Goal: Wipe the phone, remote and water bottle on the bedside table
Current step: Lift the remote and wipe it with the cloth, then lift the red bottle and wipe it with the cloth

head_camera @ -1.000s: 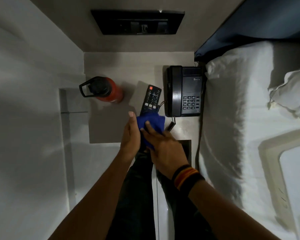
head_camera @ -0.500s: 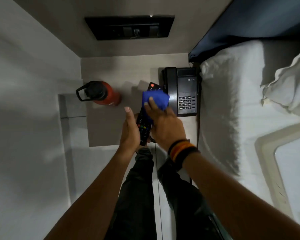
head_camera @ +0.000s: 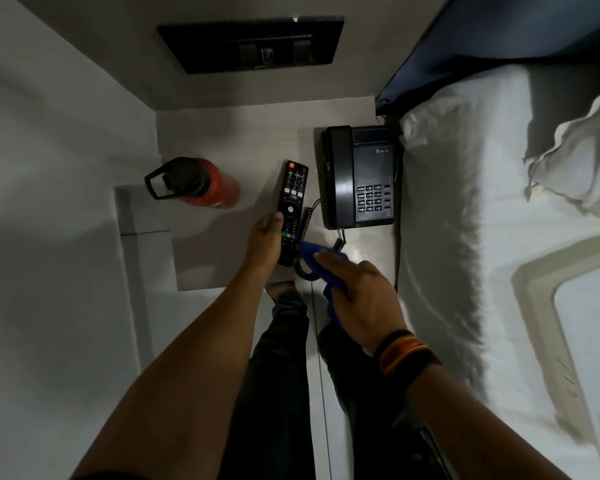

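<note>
The left hand (head_camera: 265, 242) gripped the long black button remote (head_camera: 290, 211) above the pale bedside table (head_camera: 201, 251); the right hand (head_camera: 357, 299) clutched a crumpled blue cloth (head_camera: 307, 252) just beside it. The remote step seemed underway; next likely the upright red metal bottle (head_camera: 210, 187) or black desk phone (head_camera: 359, 176).

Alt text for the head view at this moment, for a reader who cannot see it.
Seen from above, a left hand holds a black remote over a bedside table while the right hand grips a blue cloth. A red water bottle stands left, a black phone right.
</note>
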`<state>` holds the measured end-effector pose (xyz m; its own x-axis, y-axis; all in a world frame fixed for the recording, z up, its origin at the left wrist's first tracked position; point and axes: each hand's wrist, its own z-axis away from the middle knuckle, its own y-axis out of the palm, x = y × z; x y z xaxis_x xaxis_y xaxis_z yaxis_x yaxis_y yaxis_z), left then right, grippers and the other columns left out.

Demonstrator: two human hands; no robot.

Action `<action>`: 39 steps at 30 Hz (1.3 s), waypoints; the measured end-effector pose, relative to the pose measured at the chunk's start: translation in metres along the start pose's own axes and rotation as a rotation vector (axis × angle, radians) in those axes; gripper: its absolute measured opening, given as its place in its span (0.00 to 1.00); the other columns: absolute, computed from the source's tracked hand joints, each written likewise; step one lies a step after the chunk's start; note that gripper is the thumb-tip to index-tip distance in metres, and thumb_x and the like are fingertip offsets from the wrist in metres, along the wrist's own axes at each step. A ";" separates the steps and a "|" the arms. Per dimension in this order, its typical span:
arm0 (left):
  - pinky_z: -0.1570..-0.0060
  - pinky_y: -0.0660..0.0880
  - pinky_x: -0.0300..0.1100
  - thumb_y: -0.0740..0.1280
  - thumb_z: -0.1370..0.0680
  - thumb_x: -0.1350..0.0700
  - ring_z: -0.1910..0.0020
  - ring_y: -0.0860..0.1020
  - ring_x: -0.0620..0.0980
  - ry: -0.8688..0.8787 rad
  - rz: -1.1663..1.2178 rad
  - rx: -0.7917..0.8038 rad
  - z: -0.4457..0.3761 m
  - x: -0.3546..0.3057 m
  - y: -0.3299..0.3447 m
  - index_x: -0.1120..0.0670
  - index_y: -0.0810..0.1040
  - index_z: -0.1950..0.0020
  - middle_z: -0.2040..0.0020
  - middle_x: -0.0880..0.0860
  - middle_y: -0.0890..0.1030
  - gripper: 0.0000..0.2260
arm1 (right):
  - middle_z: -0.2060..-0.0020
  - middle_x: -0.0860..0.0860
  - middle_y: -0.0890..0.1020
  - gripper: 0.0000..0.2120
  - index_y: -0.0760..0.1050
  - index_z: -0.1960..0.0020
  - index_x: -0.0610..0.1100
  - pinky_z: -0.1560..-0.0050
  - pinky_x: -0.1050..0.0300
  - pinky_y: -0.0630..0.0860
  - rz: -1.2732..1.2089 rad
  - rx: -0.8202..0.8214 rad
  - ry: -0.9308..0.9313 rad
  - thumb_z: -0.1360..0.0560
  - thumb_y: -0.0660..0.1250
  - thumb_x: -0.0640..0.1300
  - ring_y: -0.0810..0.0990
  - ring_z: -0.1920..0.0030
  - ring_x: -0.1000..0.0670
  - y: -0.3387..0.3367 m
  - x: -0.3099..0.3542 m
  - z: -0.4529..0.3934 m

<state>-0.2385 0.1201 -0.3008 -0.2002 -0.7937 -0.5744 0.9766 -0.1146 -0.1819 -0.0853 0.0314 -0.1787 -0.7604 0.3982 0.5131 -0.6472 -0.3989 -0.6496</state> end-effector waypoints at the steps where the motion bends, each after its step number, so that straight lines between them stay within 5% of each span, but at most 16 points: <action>1: 0.52 0.73 0.41 0.61 0.12 0.50 0.52 0.79 0.49 0.023 -0.025 -0.019 -0.007 0.000 0.000 0.62 0.81 0.38 0.49 0.55 0.82 0.17 | 0.52 0.47 0.78 0.27 0.69 0.28 0.59 0.53 0.57 0.75 -0.028 -0.017 0.029 0.24 0.62 0.41 0.78 0.56 0.47 -0.003 -0.005 -0.003; 5: 0.61 0.72 0.39 0.70 0.17 0.53 0.63 0.76 0.45 0.080 -0.018 -0.153 -0.026 -0.008 -0.013 0.58 0.83 0.51 0.63 0.50 0.80 0.09 | 0.49 0.45 0.82 0.28 0.70 0.29 0.60 0.49 0.52 0.79 -0.110 -0.029 0.132 0.25 0.60 0.39 0.81 0.54 0.44 -0.004 -0.026 -0.010; 8: 0.49 0.76 0.44 0.75 0.21 0.57 0.55 0.81 0.52 0.097 -0.055 -0.176 -0.030 -0.003 -0.027 0.60 0.87 0.46 0.55 0.58 0.86 0.08 | 0.49 0.45 0.83 0.29 0.72 0.29 0.59 0.50 0.55 0.76 -0.178 -0.013 0.179 0.25 0.60 0.36 0.81 0.53 0.44 -0.001 -0.029 -0.008; 11: 0.44 0.81 0.53 0.76 0.23 0.59 0.52 0.83 0.55 0.079 0.006 -0.176 -0.022 0.011 -0.042 0.52 0.87 0.53 0.54 0.57 0.87 0.02 | 0.51 0.45 0.84 0.29 0.72 0.29 0.58 0.52 0.57 0.76 -0.220 0.019 0.189 0.26 0.60 0.35 0.81 0.55 0.46 0.003 -0.027 -0.002; 14: 0.41 0.84 0.62 0.76 0.24 0.61 0.51 0.86 0.55 0.064 0.037 -0.255 0.005 0.019 -0.061 0.45 0.85 0.54 0.55 0.54 0.87 0.10 | 0.51 0.47 0.83 0.30 0.71 0.28 0.58 0.51 0.58 0.77 -0.241 0.044 0.203 0.25 0.60 0.35 0.80 0.55 0.49 0.004 -0.026 0.003; 17: 0.42 0.84 0.49 0.83 0.29 0.60 0.50 0.83 0.40 0.164 0.021 -0.419 0.028 0.016 -0.087 0.53 0.81 0.37 0.43 0.55 0.85 0.22 | 0.52 0.49 0.80 0.30 0.71 0.29 0.58 0.56 0.69 0.70 -0.291 0.054 0.207 0.24 0.60 0.33 0.78 0.57 0.57 0.001 -0.022 0.009; 20: 0.38 0.77 0.39 0.85 0.31 0.54 0.34 0.76 0.44 0.222 -0.067 -0.304 0.035 -0.015 -0.112 0.48 0.70 0.24 0.26 0.51 0.76 0.40 | 0.51 0.52 0.81 0.29 0.73 0.32 0.61 0.55 0.69 0.71 -0.405 0.036 0.229 0.23 0.59 0.33 0.78 0.55 0.59 -0.001 -0.018 0.005; 23: 0.34 0.71 0.29 0.85 0.33 0.52 0.32 0.74 0.39 0.333 -0.210 -0.098 0.010 -0.057 -0.132 0.38 0.70 0.26 0.29 0.42 0.75 0.40 | 0.48 0.58 0.81 0.27 0.74 0.33 0.60 0.53 0.70 0.75 -0.526 -0.002 0.213 0.22 0.59 0.33 0.79 0.51 0.63 -0.006 -0.005 -0.004; 25: 0.34 0.76 0.33 0.85 0.35 0.46 0.34 0.77 0.39 0.365 -0.295 -0.080 -0.004 -0.084 -0.138 0.38 0.77 0.31 0.33 0.41 0.80 0.35 | 0.45 0.57 0.80 0.23 0.75 0.32 0.56 0.46 0.64 0.77 -0.622 -0.008 0.184 0.21 0.59 0.34 0.79 0.47 0.61 -0.011 0.010 -0.011; 27: 0.33 0.80 0.47 0.84 0.38 0.39 0.37 0.83 0.42 0.379 -0.291 -0.147 -0.013 -0.099 -0.142 0.45 0.85 0.37 0.39 0.44 0.86 0.30 | 0.44 0.56 0.80 0.20 0.75 0.32 0.54 0.40 0.54 0.77 -0.662 -0.040 0.113 0.19 0.59 0.38 0.79 0.44 0.55 -0.019 0.027 -0.021; 30: 0.36 0.83 0.48 0.83 0.37 0.36 0.45 0.86 0.41 0.374 -0.128 -0.223 -0.006 -0.119 -0.140 0.44 0.86 0.47 0.47 0.43 0.88 0.23 | 0.36 0.50 0.78 0.19 0.75 0.32 0.58 0.31 0.37 0.70 -0.541 -0.124 -0.098 0.21 0.59 0.46 0.74 0.33 0.44 -0.038 0.062 -0.040; 34: 0.33 0.80 0.47 0.77 0.32 0.33 0.39 0.84 0.44 0.361 0.044 -0.198 0.012 -0.139 -0.141 0.36 0.80 0.38 0.37 0.46 0.85 0.24 | 0.27 0.49 0.72 0.24 0.71 0.27 0.47 0.23 0.43 0.61 -0.368 -0.222 -0.469 0.22 0.57 0.37 0.68 0.26 0.50 -0.063 0.124 -0.075; 36: 0.37 0.83 0.49 0.73 0.33 0.31 0.45 0.87 0.45 0.306 0.115 -0.152 0.019 -0.145 -0.144 0.43 0.83 0.38 0.43 0.46 0.89 0.28 | 0.23 0.46 0.66 0.26 0.69 0.26 0.48 0.26 0.53 0.63 -0.111 -0.208 -0.618 0.23 0.57 0.37 0.63 0.23 0.41 -0.054 0.150 -0.087; 39: 0.41 0.84 0.48 0.73 0.33 0.33 0.52 0.88 0.45 0.271 0.212 -0.169 0.029 -0.154 -0.149 0.47 0.85 0.50 0.55 0.44 0.90 0.21 | 0.20 0.48 0.61 0.26 0.70 0.27 0.50 0.31 0.47 0.74 0.163 -0.119 -0.746 0.24 0.61 0.36 0.57 0.22 0.36 -0.010 0.142 -0.088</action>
<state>-0.3505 0.2416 -0.1620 -0.0304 -0.5997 -0.7997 0.9764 0.1532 -0.1520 -0.1821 0.1650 -0.1484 -0.7080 -0.3374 0.6204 -0.5457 -0.2963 -0.7839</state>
